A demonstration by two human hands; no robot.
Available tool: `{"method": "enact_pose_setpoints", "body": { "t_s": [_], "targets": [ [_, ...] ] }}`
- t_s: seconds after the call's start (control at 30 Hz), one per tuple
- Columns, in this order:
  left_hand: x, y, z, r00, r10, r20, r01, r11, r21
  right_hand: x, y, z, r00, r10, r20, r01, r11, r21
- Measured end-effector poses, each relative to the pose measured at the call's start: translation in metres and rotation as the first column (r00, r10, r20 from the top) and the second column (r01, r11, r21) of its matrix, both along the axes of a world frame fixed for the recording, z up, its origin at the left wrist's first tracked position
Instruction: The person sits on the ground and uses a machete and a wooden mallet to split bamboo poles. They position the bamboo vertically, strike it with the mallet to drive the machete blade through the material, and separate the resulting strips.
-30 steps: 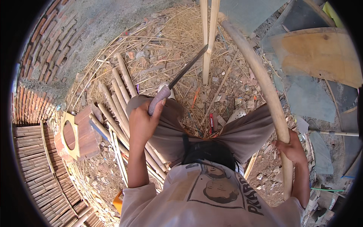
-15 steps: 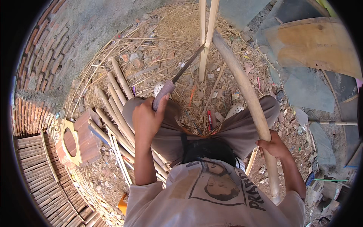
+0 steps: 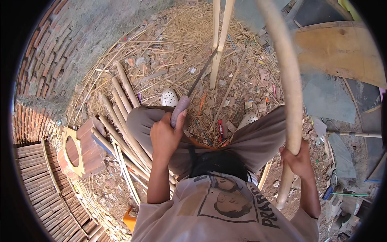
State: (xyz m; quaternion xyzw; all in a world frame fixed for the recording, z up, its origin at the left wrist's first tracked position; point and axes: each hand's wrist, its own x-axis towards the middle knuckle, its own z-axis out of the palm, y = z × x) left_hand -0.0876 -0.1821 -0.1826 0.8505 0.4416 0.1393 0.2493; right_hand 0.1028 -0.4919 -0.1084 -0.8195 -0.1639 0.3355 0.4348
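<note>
My left hand (image 3: pixel 166 135) is closed around the greyish-purple grip of a long-bladed knife (image 3: pixel 200 76). The blade slants up and right, its far end lodged in the split of a pale bamboo piece (image 3: pixel 215 62). Above the blade, that piece stands parted into two strips; below, it comes together. On the right, my right hand (image 3: pixel 297 159) wraps around a thick, pale wooden pole (image 3: pixel 291 92). The pole rises past my right knee toward the top edge, apart from the knife and the split bamboo.
Several round poles (image 3: pixel 121 109) lie beside my left leg, near a brown board (image 3: pixel 89 151) with a cut-out frame. Straw and rubble (image 3: pixel 189 24) cover the ground ahead. A brick wall (image 3: pixel 48 60) bounds the left; grey slabs (image 3: pixel 328 97) and a tan sheet (image 3: pixel 342 50) lie right.
My right hand has swung the pole's far end up and to the right, away from the split bamboo. The knife stays in the split, with my left hand shifted slightly right.
</note>
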Motion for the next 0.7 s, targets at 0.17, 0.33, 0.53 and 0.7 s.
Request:
{"method": "enact_pose_setpoints", "body": {
  "t_s": [0.17,0.33,0.53,0.7],
  "targets": [
    [-0.014,-0.004,-0.014,0.998,0.014,-0.053,-0.017,0.999,-0.043,0.003,-0.022,-0.015,0.979,0.055,-0.195,-0.088,0.982,-0.169],
    [-0.003,-0.017,-0.035,1.000,0.019,-0.023,-0.020,0.998,-0.059,0.017,-0.030,0.076,0.963,-0.186,0.197,0.161,0.978,0.137],
    [0.014,-0.028,-0.041,0.999,-0.036,0.011,0.036,0.999,-0.011,0.021,-0.005,0.032,0.916,-0.335,0.221,0.244,0.902,0.356],
    [0.017,-0.024,-0.030,0.996,-0.084,0.003,0.084,0.996,-0.022,0.016,-0.024,-0.045,0.939,0.023,-0.344,-0.068,0.991,-0.118]
  ]
}}
